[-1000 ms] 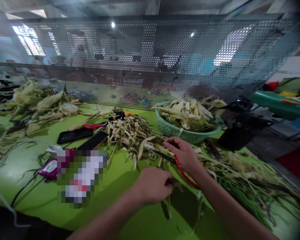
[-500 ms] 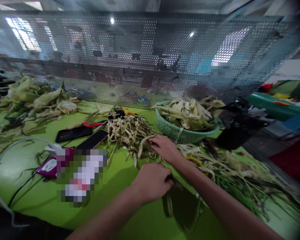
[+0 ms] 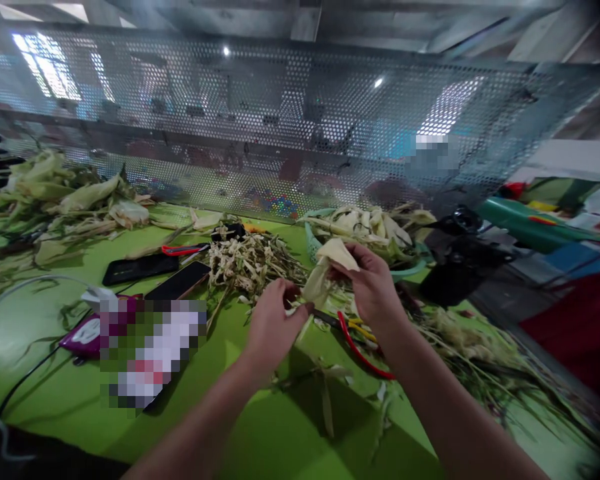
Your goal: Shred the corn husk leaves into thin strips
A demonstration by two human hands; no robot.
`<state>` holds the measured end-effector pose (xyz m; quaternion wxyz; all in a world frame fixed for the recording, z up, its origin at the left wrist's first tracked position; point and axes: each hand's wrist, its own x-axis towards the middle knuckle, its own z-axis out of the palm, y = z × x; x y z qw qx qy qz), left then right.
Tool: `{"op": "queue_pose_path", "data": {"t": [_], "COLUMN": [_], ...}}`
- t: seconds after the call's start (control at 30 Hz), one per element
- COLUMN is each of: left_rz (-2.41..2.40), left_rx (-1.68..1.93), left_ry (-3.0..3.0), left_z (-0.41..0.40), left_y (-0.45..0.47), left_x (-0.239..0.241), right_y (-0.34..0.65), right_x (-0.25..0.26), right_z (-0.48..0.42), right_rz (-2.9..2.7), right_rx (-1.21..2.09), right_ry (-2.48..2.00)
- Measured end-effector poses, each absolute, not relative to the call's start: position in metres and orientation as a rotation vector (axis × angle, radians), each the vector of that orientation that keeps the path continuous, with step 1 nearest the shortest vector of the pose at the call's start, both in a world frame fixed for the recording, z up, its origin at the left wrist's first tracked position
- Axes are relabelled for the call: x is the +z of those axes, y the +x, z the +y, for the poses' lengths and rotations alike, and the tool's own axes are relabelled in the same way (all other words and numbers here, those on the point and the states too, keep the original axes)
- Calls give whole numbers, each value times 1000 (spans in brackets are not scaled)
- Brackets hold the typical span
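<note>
A pale corn husk (image 3: 320, 280) is held up off the green table between my two hands. My right hand (image 3: 375, 283) is closed on its broad upper part, fingers folded over the edge. At its narrow lower end, my left hand (image 3: 273, 323) pinches with thumb and fingertips. Just behind my left hand lies a heap of small dried husk pieces (image 3: 250, 263). A cutting tool with red and yellow handles (image 3: 355, 343) rests below the husk; its working end is partly covered by my left hand's fingers.
A green basket (image 3: 311, 243) full of husks stands behind my right hand. Left lie two phones (image 3: 180, 283), a purple packet (image 3: 87, 333) with a cable, and a large husk pile (image 3: 65, 193). Green strands and scraps (image 3: 475, 353) spread at right. A perforated metal screen (image 3: 260, 127) rises behind.
My right hand has lifted the husk from beside the heap and drawn it nearer. My left hand has moved up and left to the husk's lower end. The tool's red handle now shows.
</note>
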<state>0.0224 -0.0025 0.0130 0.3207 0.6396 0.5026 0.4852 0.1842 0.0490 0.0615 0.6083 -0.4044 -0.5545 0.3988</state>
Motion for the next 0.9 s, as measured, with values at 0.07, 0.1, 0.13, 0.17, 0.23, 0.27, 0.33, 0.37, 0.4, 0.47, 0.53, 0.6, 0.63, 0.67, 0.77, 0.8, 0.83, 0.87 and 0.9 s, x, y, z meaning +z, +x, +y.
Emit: {"op": "queue_pose_path", "data": {"t": [0.07,0.1,0.13,0.17,0.23,0.27,0.33,0.37,0.4,0.47,0.53,0.6,0.63,0.67,0.77,0.8,0.83,0.87,0.9], "left_rz": [1292,1219,1125,1032,917,911,956,979,993,999,990,979,978,981,988,983,972,958,941], "left_rx": [1335,1333,1317,1291,1232,1215,1220,1238,1260,1300,1326,1356,1371,1387,1433,1447,1454,1453,1442], "left_ry": [1551,1494,1438,1383,1272,1215,1100,1051,1009,951,907,857,831,806,735,717,708,710,727], "left_z": [2,4,6,8,10,11,13,14,15,16,17,17,17,18,19,19,20,20,20], "left_y": [22,22,22,23,23,23,22,20,19,17,15,14,14,14,12,12,11,11,11], "left_x": [11,9,8,7,5,5,4,4,5,5,5,5,5,4,4,3,3,3,3], "right_y": [180,177,174,172,169,169,171,172,174,175,176,175,175,176,179,181,183,185,186], "right_x": [60,58,56,54,52,52,53,54,54,54,52,49,49,49,53,54,56,58,59], "right_z": [45,44,44,43,44,44,44,43,43,41,41,41,41,42,41,41,40,39,38], "right_rz": [-1275,-1278,-1284,-1293,-1316,-1334,-1384,-1424,-1475,-1586,-1691,-1779,-1820,-1858,-1960,-1988,-2018,-2045,-2064], "right_rx": [974,1002,1026,1042,1046,1037,1026,1041,1073,1167,1239,1234,1202,1161,1088,1094,1119,1153,1186], "right_ry": [-977,-999,-1019,-1033,-1055,-1069,-1107,-1132,-1159,-1210,-1229,-1216,-1209,-1209,-1222,-1217,-1212,-1216,-1227]}}
